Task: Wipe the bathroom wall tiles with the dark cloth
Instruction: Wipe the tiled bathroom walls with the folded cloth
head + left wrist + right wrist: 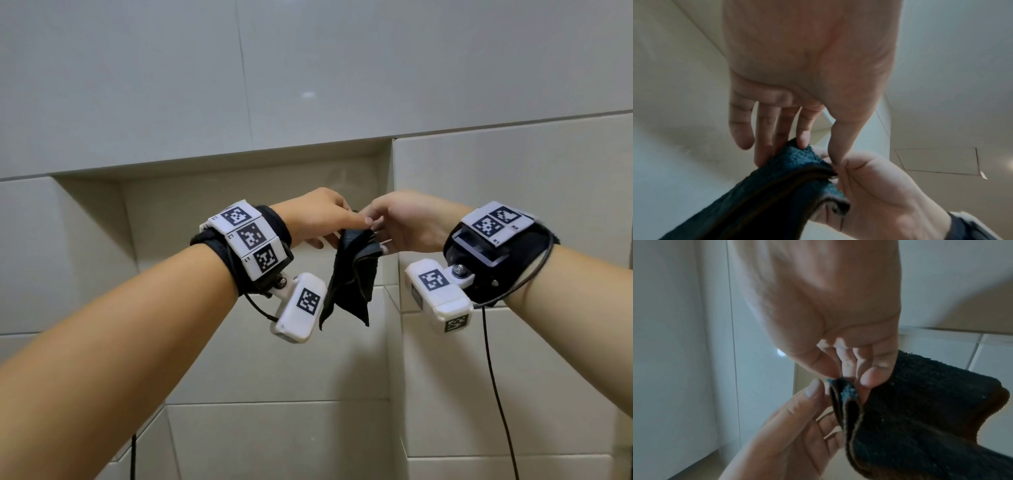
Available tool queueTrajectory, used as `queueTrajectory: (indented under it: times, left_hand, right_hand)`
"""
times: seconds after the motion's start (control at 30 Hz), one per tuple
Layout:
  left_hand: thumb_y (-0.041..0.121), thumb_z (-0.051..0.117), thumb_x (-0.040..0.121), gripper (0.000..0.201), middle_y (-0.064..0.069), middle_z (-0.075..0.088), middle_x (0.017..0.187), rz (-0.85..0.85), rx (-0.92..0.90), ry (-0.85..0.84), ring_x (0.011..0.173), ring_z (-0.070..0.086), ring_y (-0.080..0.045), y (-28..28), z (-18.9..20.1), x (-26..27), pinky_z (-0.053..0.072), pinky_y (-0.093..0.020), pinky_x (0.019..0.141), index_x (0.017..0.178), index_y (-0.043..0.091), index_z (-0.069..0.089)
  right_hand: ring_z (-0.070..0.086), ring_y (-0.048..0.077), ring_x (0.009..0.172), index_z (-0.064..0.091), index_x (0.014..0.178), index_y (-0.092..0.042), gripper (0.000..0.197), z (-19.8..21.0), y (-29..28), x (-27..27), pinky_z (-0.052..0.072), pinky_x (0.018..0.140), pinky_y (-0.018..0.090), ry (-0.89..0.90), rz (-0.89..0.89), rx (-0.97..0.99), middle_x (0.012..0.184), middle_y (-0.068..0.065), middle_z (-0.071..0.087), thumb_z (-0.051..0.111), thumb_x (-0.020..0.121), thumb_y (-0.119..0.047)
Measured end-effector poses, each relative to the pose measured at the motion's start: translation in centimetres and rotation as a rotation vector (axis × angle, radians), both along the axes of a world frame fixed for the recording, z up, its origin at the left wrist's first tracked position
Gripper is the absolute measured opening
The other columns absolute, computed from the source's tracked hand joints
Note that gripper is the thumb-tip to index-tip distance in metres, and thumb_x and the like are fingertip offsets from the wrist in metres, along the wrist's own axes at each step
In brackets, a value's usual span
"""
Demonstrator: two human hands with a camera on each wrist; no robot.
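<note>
dark cloth [349,274]: folded terry, hanging before the wall niche [239,192]; i see my left hand [317,216] and right hand [407,222] both pinching its top edge.

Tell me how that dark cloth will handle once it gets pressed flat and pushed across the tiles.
Probably floppy: the dark cloth hangs in loose folds below where the left hand and right hand pinch its top edge. Likely light, since fingertips alone hold it. Its nubby pile suggests it will grip rather than slide, and may bunch unless spread under the palm.
</note>
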State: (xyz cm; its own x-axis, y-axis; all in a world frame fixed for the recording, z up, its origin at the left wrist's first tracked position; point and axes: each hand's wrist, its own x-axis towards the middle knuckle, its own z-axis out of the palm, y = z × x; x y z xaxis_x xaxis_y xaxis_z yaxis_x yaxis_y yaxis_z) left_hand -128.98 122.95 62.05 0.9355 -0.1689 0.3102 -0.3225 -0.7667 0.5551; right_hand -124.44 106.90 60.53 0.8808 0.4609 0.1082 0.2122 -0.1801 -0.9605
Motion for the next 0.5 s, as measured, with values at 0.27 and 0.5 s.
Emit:
queueTrajectory:
  times: [0.27, 0.5]
  left_hand:
    - [0.024, 0.079, 0.083, 0.026, -0.003, 0.067, 0.091, -0.025, -0.123, -0.044, 0.083, 0.065, -0.018, -0.1, -0.7, 1.3, 0.056, -0.034, 0.075, 0.094, 0.017, 0.057]
    - [-0.007, 0.069, 0.082, 0.028, -0.007, 0.06, 0.089, -0.063, -0.24, -0.043, 0.077, 0.06, -0.02, 0.7, -0.9, 2.0, 0.053, -0.029, 0.061, 0.097, 0.012, 0.055]
  right_hand:
    - [0.054, 0.015, 0.058, 0.062, 0.092, -0.006, 0.019, -0.4, -0.1, 0.4, 0.05, 0.056, 0.026, -0.089, -0.065, 0.015, 0.076, 0.008, 0.06, 0.055, 0.082, 0.01]
    - [0.054, 0.015, 0.062, 0.062, 0.105, -0.013, 0.026, -0.6, -0.1, 2.0, 0.048, 0.056, 0.025, -0.129, -0.094, -0.037, 0.089, 0.01, 0.066, 0.067, 0.084, 0.002]
